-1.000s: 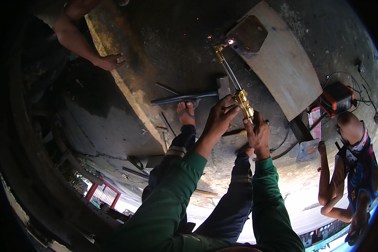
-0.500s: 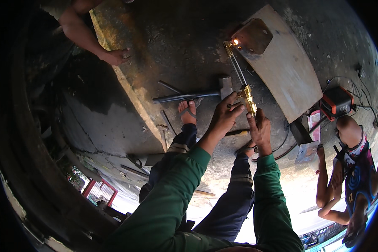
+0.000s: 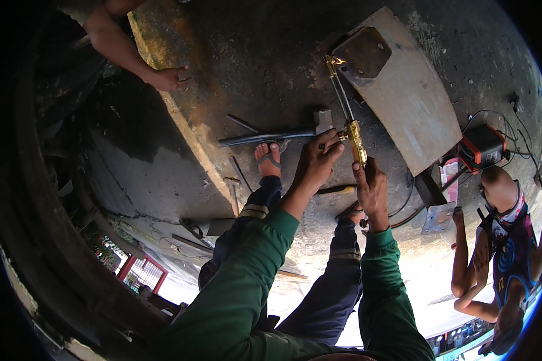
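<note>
I am observing the right hand point(image 3: 374, 185) gripping the slender brass-and-silver metal torch point(image 3: 356, 143), its glowing tip facing the dark angular metal plate point(image 3: 366, 51); the left hand point(image 3: 314, 162) is half-curling at its brass knob point(image 3: 343, 136), hold unclear.

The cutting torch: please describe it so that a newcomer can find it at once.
Find the large pale plate at upper right, with a dark angular plate on it. The cutting torch reaches from the person's right hand toward that dark plate's left edge. Its shiny brass-coloured body and slim silvery tubes set it apart from the dull sledgehammer to its left.
</note>
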Action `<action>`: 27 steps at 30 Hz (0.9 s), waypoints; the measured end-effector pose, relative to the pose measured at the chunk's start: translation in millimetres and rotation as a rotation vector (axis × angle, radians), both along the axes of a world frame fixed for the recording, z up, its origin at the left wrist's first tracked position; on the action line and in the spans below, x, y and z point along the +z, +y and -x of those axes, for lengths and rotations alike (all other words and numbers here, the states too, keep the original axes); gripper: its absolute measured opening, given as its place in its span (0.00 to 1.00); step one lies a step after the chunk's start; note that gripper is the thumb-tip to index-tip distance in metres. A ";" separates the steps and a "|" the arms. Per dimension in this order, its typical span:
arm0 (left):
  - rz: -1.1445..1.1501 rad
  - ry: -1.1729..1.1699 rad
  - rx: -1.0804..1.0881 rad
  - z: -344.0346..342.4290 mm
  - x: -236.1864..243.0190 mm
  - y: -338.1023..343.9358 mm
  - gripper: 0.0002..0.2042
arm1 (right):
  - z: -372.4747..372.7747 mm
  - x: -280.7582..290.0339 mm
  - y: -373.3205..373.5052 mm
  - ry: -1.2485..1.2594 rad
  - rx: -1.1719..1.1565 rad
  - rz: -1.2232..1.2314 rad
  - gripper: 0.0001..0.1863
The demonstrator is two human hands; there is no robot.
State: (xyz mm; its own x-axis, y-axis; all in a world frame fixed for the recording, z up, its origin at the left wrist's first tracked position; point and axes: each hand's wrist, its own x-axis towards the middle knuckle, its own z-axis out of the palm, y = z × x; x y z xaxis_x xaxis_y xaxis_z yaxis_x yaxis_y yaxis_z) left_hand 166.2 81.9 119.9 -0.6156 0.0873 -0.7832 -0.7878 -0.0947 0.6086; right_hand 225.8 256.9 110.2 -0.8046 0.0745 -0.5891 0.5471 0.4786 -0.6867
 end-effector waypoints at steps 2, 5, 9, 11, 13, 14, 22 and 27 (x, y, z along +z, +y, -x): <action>0.024 0.035 -0.007 -1.3 -4.7 -1.6 0.26 | 2.9 7.8 -2.3 -0.017 0.000 0.005 0.30; 0.015 0.014 0.006 1.3 -0.2 -2.9 0.26 | 3.4 9.4 -4.2 -0.022 0.004 -0.008 0.29; 0.012 0.046 0.051 -4.1 -4.8 -2.0 0.26 | 5.4 11.4 -4.2 -0.040 -0.001 0.009 0.29; 0.011 0.044 0.048 -4.4 -4.7 -3.0 0.26 | 5.1 12.5 -5.1 -0.020 0.000 0.018 0.30; 0.021 0.048 0.041 -3.3 -4.3 -3.2 0.26 | 5.7 15.1 -6.8 -0.036 -0.002 0.004 0.30; 0.026 0.050 0.038 -2.8 -3.8 -3.2 0.26 | 5.9 16.2 -7.5 -0.043 -0.002 -0.003 0.30; 0.037 0.038 0.032 -2.3 -1.4 -4.3 0.25 | 6.5 16.8 -8.8 -0.040 0.005 -0.014 0.30; 0.005 0.007 0.010 -0.3 -0.2 -6.4 0.28 | 6.8 14.1 -8.3 -0.017 0.005 -0.020 0.31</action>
